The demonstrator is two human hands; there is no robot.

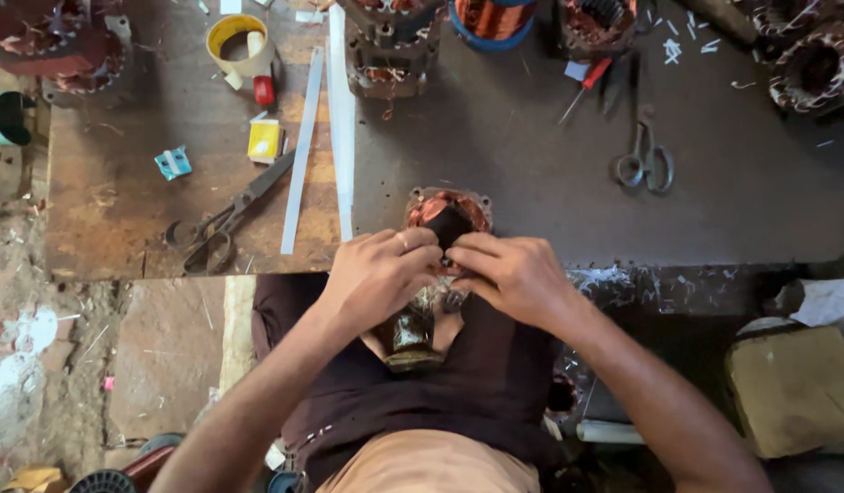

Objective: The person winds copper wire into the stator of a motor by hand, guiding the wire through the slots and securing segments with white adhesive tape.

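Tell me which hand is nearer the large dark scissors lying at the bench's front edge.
Left. The left hand is just right of the large dark scissors, apart from them. The right hand is farther right, past the copper-wound stator that both hands touch.

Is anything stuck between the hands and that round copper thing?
No. The left hand and right hand already touch the copper-wound motor part at the table edge; nothing visible lies between them.
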